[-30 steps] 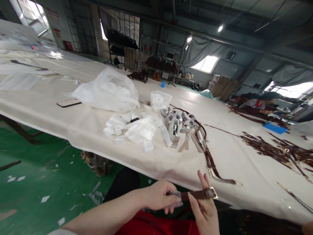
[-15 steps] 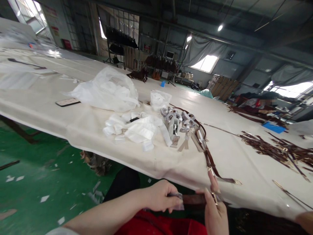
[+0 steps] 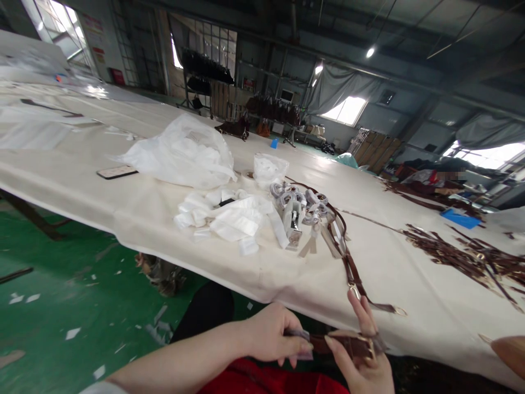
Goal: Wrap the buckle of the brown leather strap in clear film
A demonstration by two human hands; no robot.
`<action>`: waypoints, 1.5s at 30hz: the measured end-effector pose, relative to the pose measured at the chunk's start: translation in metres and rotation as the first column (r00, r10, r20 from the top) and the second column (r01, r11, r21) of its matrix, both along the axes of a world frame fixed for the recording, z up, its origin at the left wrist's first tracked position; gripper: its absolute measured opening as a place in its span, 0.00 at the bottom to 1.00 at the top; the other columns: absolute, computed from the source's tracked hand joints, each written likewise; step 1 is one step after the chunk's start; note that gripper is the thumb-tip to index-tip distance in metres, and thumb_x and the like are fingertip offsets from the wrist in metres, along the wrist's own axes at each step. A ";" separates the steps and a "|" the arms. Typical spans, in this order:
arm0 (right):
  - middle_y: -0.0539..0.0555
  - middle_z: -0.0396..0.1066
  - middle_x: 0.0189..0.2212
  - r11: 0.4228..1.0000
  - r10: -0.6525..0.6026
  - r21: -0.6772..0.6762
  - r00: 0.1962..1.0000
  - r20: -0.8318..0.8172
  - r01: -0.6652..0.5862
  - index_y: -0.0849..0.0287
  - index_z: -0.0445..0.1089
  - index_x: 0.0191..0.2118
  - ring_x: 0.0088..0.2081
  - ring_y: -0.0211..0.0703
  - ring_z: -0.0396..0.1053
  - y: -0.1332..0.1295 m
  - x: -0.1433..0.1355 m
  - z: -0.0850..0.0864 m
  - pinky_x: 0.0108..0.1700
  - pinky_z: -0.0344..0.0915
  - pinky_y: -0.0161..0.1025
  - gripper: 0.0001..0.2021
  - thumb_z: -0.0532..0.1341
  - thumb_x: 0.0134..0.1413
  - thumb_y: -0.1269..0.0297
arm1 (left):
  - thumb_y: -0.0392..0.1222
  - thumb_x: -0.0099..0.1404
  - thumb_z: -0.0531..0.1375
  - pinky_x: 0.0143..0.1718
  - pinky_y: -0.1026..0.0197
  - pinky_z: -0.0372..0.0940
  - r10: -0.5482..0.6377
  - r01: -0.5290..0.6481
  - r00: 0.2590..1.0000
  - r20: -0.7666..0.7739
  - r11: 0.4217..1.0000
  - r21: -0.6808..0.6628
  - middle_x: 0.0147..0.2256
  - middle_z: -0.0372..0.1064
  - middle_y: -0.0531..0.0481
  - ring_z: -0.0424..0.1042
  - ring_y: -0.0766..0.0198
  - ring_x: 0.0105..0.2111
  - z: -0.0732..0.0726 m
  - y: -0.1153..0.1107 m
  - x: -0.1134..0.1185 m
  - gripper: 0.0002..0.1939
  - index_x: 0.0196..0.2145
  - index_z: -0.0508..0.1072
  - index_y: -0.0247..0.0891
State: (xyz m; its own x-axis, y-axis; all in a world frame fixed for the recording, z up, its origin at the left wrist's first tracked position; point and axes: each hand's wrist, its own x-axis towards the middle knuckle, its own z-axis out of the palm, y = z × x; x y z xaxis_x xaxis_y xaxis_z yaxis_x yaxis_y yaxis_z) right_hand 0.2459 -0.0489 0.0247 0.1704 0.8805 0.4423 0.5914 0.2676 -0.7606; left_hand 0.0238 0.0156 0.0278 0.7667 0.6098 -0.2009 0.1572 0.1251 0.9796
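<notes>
Left hand: I see my fingers clenched on one end of the brown strap.
Right hand: pinching its buckle.
Strap: below the table edge, above my lap.
Table: white wrappers, more straps.

Daylight comes in through the windows at the back and right, which are overexposed, and one ceiling lamp glows above. The pale table cover reflects soft glare far left, while the roof stays dim. Straight lines bend at the edges, and the hands at the bottom are slightly blurred.
</notes>
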 end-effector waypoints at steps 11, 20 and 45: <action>0.54 0.57 0.67 0.970 0.002 0.222 0.921 0.390 -0.097 0.54 0.75 0.41 0.70 0.61 0.47 0.005 0.007 -0.005 0.61 0.59 0.51 0.04 0.63 0.61 0.65 | 0.49 0.61 0.62 0.17 0.72 0.60 0.031 -0.030 0.998 0.059 0.999 -0.028 0.20 0.69 0.53 0.66 0.71 0.17 0.005 -0.004 0.004 0.15 0.24 0.74 0.34; 0.53 0.60 0.65 0.983 -0.006 0.181 0.963 0.270 -0.045 0.53 0.75 0.35 0.69 0.62 0.48 0.002 -0.007 0.004 0.62 0.57 0.53 0.06 0.62 0.62 0.61 | 0.68 0.62 0.59 0.18 0.71 0.58 -0.036 0.028 0.994 0.108 0.996 0.079 0.21 0.70 0.51 0.64 0.71 0.17 0.002 -0.005 -0.001 0.29 0.28 0.75 0.34; 0.56 0.54 0.69 0.999 0.045 -0.024 0.998 0.051 -0.043 0.51 0.64 0.61 0.70 0.59 0.47 0.002 0.017 0.002 0.68 0.44 0.61 0.20 0.51 0.69 0.54 | 0.72 0.50 0.66 0.18 0.72 0.59 -0.317 0.323 0.943 0.104 0.945 -0.054 0.22 0.72 0.54 0.65 0.73 0.17 -0.008 0.014 -0.019 0.35 0.39 0.80 0.37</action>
State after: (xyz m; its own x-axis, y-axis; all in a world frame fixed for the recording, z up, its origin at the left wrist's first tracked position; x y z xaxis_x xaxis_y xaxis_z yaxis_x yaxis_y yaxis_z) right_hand 0.2632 -0.0467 0.0266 0.1086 0.8967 0.4290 0.6183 0.2770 -0.7355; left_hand 0.0048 0.0296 0.0196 0.9363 0.3163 -0.1526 0.1090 0.1516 0.9824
